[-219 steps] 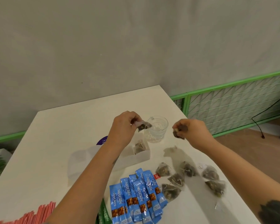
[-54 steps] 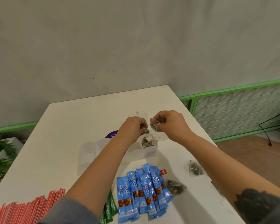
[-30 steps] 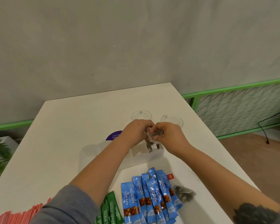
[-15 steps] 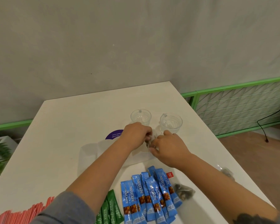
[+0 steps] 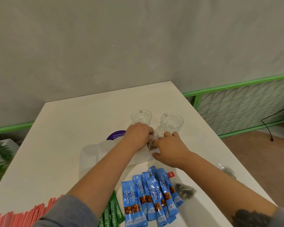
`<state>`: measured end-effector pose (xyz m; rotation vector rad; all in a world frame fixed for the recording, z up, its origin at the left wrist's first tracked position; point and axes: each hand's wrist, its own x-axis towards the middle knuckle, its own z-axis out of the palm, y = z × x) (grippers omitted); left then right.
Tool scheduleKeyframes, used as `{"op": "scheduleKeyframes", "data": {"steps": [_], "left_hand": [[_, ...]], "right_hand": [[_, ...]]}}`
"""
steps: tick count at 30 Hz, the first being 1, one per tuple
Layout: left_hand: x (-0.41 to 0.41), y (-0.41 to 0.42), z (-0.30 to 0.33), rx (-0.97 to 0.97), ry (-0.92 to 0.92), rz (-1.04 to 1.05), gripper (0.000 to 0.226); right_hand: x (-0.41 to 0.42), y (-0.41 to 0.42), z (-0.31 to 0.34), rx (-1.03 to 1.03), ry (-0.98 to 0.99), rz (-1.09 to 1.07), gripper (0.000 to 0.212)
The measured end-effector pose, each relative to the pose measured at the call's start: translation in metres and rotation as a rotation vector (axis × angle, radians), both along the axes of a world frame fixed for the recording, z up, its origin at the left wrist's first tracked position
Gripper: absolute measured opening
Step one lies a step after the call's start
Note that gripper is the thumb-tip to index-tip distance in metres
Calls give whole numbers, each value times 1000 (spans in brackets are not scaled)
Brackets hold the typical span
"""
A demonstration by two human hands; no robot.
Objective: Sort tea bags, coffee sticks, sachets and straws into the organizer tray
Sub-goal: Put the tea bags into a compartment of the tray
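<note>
Pressing down together at the right end of the white organizer tray (image 5: 92,154), both hands are working on the pyramid tea bags (image 5: 152,145) packed into its rightmost compartment. The left hand (image 5: 138,135) is curling its fingers over the top of that compartment, apparently pinching or tucking a bag, though exactly what the fingers are holding cannot be told. The right hand (image 5: 168,147) is lying across the tray's right corner with fingers bent onto the bags and thumb against the tray's near wall.

Judging by the layout, the tea-bag stage is nearing its end, while everything else is still waiting. One loose tea bag (image 5: 184,190) is lying on the table (image 5: 69,122) just beside the blue Nescafe coffee sticks (image 5: 151,197), and another tea bag (image 5: 229,171) is resting near the right edge beyond the right forearm. The coffee sticks are sitting in a fanned heap on the table, not yet in the tray. The green sachets (image 5: 112,213) are lying at the near edge beside them, and the red straws (image 5: 20,217) are spread along the near left edge. The tray's left compartments are looking unfilled, as far as the translucent walls show.

Two clear glass cups (image 5: 171,122) are standing just behind the tray, next to a purple round sticker (image 5: 116,136).
</note>
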<state>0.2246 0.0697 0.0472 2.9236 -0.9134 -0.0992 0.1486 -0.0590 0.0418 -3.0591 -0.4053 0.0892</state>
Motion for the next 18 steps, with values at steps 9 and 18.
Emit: {"op": "scheduleKeyframes", "data": {"steps": [9, 18], "left_hand": [[-6, -3, -4, -116, 6, 21, 24], [-14, -14, -11, 71, 45, 71, 28]], "right_hand": [[-5, -15, 11, 262, -124, -107, 34], [-17, -41, 21, 415, -133, -212, 29]]}}
